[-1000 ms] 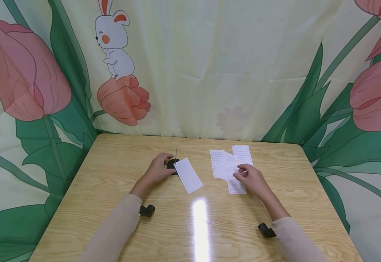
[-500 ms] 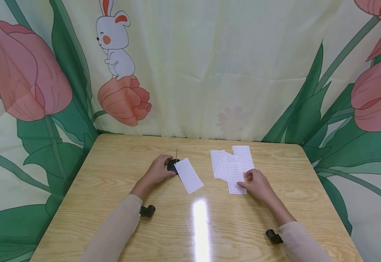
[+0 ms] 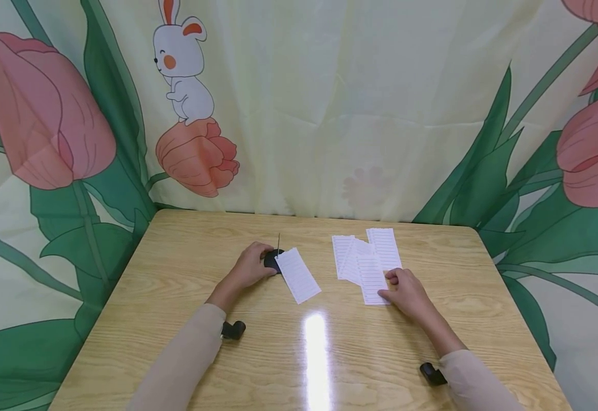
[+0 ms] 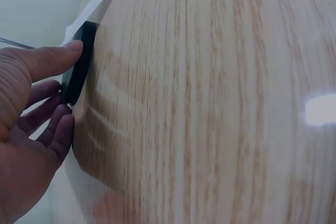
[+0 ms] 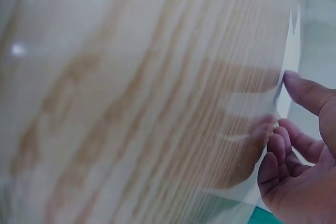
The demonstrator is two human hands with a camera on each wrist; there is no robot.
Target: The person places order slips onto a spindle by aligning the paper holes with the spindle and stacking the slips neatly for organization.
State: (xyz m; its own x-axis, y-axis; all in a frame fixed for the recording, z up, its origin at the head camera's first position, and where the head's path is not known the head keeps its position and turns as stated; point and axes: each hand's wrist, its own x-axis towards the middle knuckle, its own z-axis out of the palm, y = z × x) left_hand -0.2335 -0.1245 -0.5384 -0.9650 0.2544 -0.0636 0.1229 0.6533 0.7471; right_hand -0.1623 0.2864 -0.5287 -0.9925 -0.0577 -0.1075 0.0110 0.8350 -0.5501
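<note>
On the left of the table, my left hand [image 3: 253,266] grips the round black base of a bill spike [image 3: 271,262], thumb on the near side and fingers beyond. Its thin metal rod stands upright. A lined paper slip [image 3: 299,276] slants away from it, with its top corner over the base right at the rod. Further right lie several lined slips [image 3: 347,260], overlapping. My right hand [image 3: 408,290] is at the right edge of the nearest slip [image 3: 372,279], thumb tip touching its lower corner. In the right wrist view the other fingers [image 5: 279,145] are loosely bent, apart from the thumb.
The wooden table [image 3: 227,365] carries a bright light reflection in front. A floral curtain [image 3: 299,114] hangs along its back edge and both sides. A black wrist camera [image 3: 233,330] sits on the left forearm, another camera [image 3: 432,374] on the right.
My right hand has drawn back toward me and to the right, from the middle of the nearest slip to its lower right edge. The left hand stays at the bill spike.
</note>
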